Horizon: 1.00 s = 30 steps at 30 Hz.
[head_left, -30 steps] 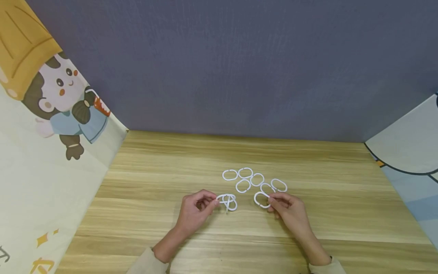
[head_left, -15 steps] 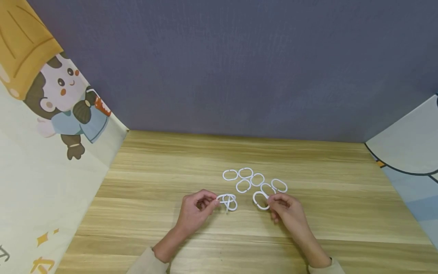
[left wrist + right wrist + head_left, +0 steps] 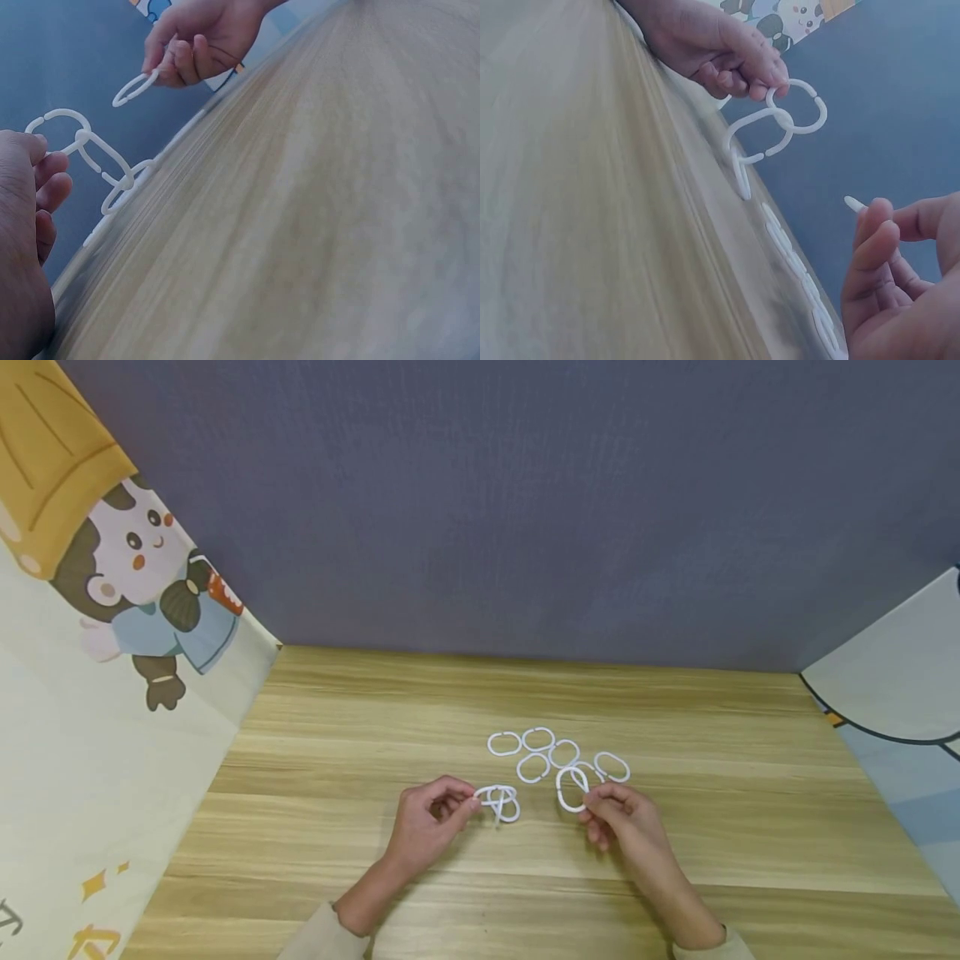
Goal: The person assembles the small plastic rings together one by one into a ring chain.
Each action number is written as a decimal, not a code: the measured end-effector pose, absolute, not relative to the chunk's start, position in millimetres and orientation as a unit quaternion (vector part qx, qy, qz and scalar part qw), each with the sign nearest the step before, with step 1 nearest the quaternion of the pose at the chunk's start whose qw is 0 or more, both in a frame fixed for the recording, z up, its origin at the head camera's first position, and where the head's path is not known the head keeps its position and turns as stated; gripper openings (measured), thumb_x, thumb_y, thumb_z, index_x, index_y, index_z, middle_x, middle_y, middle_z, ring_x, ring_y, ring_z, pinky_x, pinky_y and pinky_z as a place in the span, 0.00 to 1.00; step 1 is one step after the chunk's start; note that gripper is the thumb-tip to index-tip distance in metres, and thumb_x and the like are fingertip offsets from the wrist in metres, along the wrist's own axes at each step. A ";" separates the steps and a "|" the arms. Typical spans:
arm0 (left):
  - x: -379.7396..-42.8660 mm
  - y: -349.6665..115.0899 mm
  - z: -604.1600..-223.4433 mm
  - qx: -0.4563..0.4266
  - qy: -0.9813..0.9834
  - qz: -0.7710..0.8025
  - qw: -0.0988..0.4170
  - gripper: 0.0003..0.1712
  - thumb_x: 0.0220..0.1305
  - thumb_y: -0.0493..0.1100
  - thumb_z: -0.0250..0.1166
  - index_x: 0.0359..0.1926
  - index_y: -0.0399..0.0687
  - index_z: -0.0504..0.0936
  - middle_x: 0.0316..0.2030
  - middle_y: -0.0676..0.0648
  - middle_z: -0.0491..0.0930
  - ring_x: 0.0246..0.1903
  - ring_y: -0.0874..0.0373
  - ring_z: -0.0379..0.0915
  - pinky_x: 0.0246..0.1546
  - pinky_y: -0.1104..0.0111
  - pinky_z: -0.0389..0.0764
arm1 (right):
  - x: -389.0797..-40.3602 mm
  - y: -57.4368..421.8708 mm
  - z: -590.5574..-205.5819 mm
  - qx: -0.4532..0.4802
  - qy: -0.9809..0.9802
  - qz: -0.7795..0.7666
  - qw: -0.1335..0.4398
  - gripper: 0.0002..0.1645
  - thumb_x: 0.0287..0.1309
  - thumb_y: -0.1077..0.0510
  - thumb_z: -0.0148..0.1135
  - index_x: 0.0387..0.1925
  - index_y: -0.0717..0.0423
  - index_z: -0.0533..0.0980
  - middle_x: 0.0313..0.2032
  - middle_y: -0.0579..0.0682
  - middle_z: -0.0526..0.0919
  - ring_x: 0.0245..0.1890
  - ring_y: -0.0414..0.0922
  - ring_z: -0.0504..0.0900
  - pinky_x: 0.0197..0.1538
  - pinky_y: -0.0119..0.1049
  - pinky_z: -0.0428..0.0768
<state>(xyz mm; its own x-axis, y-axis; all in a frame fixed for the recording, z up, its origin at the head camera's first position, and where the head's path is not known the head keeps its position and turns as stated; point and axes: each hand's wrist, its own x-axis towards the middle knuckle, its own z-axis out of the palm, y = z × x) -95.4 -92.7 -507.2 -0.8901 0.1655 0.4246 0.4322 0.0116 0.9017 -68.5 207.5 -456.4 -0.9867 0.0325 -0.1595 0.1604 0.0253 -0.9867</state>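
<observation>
My left hand (image 3: 423,827) pinches the end link of a short chain of white plastic oval split links (image 3: 517,810). In the right wrist view, the upper link (image 3: 826,112) hooks through a middle link (image 3: 746,118), and a lower link (image 3: 742,180) hangs from that, down at the wooden table. Between thumb and fingers, my right hand (image 3: 630,827) holds a single white link (image 3: 558,792), apart from the chain. The left wrist view shows this link (image 3: 118,97) with a gap in its side.
Several loose white links (image 3: 489,743) lie in a cluster on the wooden table (image 3: 375,718), just beyond the hands. A dark blue-grey panel (image 3: 480,510) closes off the back. Printed walls (image 3: 75,710) stand at the left and right sides.
My right hand has turned its link more upright and raised it slightly, so it now overlaps a loose link behind. My left hand and the chain have stayed in place.
</observation>
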 end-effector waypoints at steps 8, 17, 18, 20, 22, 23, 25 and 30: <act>-95.4 -92.8 -507.2 -0.212 -0.706 -0.669 0.101 0.04 0.65 0.27 0.76 0.40 0.33 0.89 0.27 0.42 0.89 0.23 0.68 0.79 0.21 0.75 0.82 | -67.8 201.1 -448.3 0.057 0.713 -0.696 0.058 0.05 0.74 0.69 0.63 0.42 0.72 0.79 0.28 0.53 0.88 0.19 0.39 0.78 0.21 0.27 0.76; -95.9 -92.4 -508.0 -0.219 -0.701 -0.671 0.104 0.05 0.65 0.26 0.76 0.40 0.32 0.89 0.27 0.41 0.89 0.23 0.67 0.79 0.21 0.75 0.82 | -67.9 188.2 -438.4 0.021 0.698 -0.712 0.078 0.05 0.73 0.69 0.63 0.42 0.72 0.79 0.29 0.53 0.90 0.20 0.38 0.79 0.21 0.26 0.74; -96.0 -92.3 -507.9 -0.219 -0.700 -0.672 0.103 0.05 0.65 0.25 0.76 0.40 0.32 0.89 0.27 0.41 0.89 0.23 0.67 0.79 0.21 0.75 0.82 | -68.1 186.9 -437.5 0.015 0.697 -0.713 0.080 0.05 0.73 0.69 0.63 0.42 0.72 0.79 0.29 0.53 0.90 0.20 0.37 0.79 0.21 0.25 0.74; -96.0 -92.3 -507.9 -0.219 -0.701 -0.671 0.103 0.05 0.65 0.26 0.75 0.40 0.31 0.88 0.27 0.41 0.89 0.23 0.67 0.79 0.21 0.75 0.82 | -68.6 184.1 -435.9 0.005 0.693 -0.716 0.085 0.05 0.73 0.68 0.64 0.42 0.71 0.79 0.30 0.53 0.90 0.20 0.37 0.79 0.22 0.25 0.74; -95.9 -92.4 -507.9 -0.219 -0.703 -0.670 0.102 0.05 0.65 0.26 0.76 0.40 0.31 0.88 0.27 0.42 0.89 0.23 0.67 0.79 0.21 0.75 0.82 | -69.2 181.3 -434.4 -0.006 0.689 -0.719 0.091 0.05 0.74 0.68 0.64 0.42 0.71 0.79 0.30 0.52 0.91 0.20 0.36 0.80 0.22 0.25 0.74; -95.8 -92.5 -507.9 -0.218 -0.703 -0.669 0.101 0.05 0.65 0.26 0.75 0.40 0.32 0.89 0.27 0.42 0.89 0.23 0.67 0.79 0.21 0.75 0.82 | -69.6 180.0 -433.8 -0.011 0.688 -0.720 0.093 0.05 0.74 0.68 0.64 0.42 0.70 0.78 0.30 0.51 0.91 0.20 0.36 0.80 0.22 0.24 0.74; -95.7 -92.6 -507.8 -0.219 -0.704 -0.668 0.100 0.04 0.65 0.26 0.76 0.40 0.32 0.88 0.27 0.42 0.89 0.23 0.67 0.79 0.21 0.74 0.82 | -70.5 177.3 -432.7 -0.018 0.684 -0.722 0.099 0.05 0.75 0.67 0.64 0.42 0.69 0.78 0.30 0.50 0.91 0.20 0.35 0.80 0.22 0.24 0.74; -95.4 -92.4 -507.3 -0.219 -0.707 -0.666 0.100 0.04 0.66 0.27 0.76 0.40 0.31 0.88 0.27 0.42 0.89 0.23 0.67 0.79 0.21 0.75 0.82 | -71.7 169.8 -430.5 -0.021 0.680 -0.725 0.111 0.05 0.75 0.66 0.65 0.41 0.67 0.79 0.31 0.49 0.91 0.21 0.35 0.80 0.22 0.23 0.74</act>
<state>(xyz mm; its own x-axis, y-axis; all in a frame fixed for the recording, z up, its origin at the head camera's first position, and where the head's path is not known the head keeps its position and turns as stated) -95.4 -92.4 -507.3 -0.8844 0.1759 0.4323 0.4420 0.0186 0.8968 -71.7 169.8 -430.5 -0.9746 -0.1895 -0.1193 0.1311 -0.0509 -0.9901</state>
